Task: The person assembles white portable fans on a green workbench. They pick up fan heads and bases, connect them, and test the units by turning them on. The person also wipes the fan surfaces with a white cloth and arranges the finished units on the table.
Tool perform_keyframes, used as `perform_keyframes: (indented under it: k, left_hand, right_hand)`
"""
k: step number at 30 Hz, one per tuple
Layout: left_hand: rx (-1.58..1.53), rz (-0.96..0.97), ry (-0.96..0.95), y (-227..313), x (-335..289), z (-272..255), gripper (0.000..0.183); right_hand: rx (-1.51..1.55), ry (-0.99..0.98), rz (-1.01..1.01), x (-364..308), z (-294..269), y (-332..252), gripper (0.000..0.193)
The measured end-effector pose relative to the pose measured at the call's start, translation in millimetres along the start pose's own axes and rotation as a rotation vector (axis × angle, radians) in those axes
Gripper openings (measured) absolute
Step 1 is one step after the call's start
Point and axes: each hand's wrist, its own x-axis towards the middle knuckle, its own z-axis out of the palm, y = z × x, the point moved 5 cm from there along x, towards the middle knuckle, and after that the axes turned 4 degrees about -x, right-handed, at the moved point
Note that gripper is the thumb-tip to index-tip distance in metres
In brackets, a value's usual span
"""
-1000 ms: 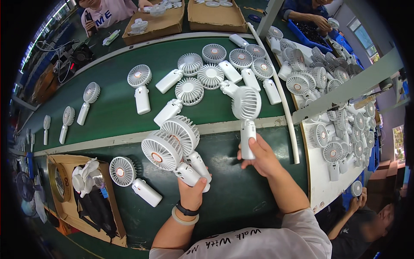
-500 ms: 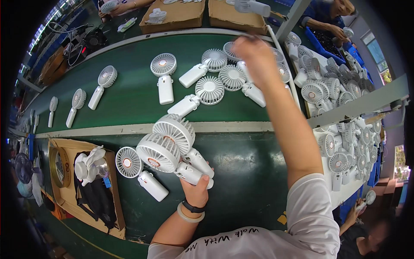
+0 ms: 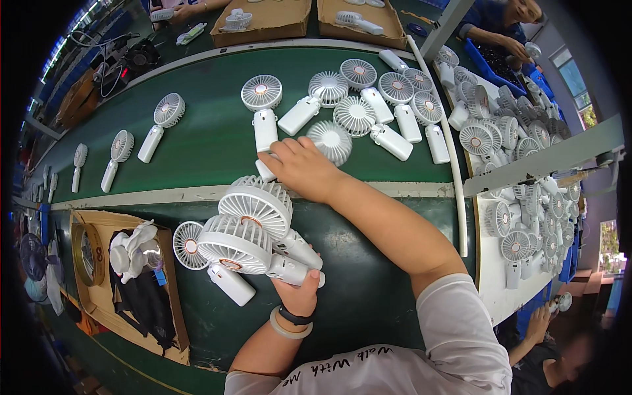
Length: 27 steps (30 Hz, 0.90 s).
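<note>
Two white handheld fans are bunched in my left hand [image 3: 299, 289], which is closed around their handles. The nearer fan [image 3: 235, 245] has its caged head tilted up to the left, and the farther fan [image 3: 257, 205] overlaps it. Another white fan [image 3: 230, 284] lies on the green table beside them. My right hand [image 3: 304, 170] reaches over the belt edge, its fingers closed over the handle of a white fan [image 3: 330, 142] with a blurred head. That handle is mostly hidden under the hand. Several more fans [image 3: 355, 116] lie close by on the belt.
The green belt [image 3: 204, 158] carries fans in a row at left. Cardboard boxes [image 3: 263, 33] stand beyond it. A carton [image 3: 131, 316] with tape and gloves sits at left. A white rail [image 3: 461, 217] and piled fans [image 3: 517, 247] are at right; co-workers sit around.
My right hand has come back from the belt's far right onto a nearer fan. A fan blurred above the far right box now lies in it. Fans at left on the belt have shifted right.
</note>
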Motion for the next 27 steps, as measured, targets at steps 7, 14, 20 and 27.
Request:
perform_keyframes:
  k: [7, 14, 20, 27]
  left_hand:
    - [-0.045, 0.044, 0.019, 3, 2, 1, 0.091]
    - [0.012, -0.014, -0.057, -2, 1, -3, 0.091]
    - [-0.011, -0.072, -0.064, -3, -1, 4, 0.092]
    - [0.01, -0.063, -0.078, 0, 2, 5, 0.083]
  right_hand:
    - [-0.142, 0.218, -0.029, -94, -83, -19, 0.045]
    - [-0.008, 0.361, 0.192, -233, -129, -53, 0.048]
    - [0.014, 0.382, 0.65, -324, -102, -62, 0.038]
    - [-0.074, 0.05, 0.889, -304, -98, -34, 0.06]
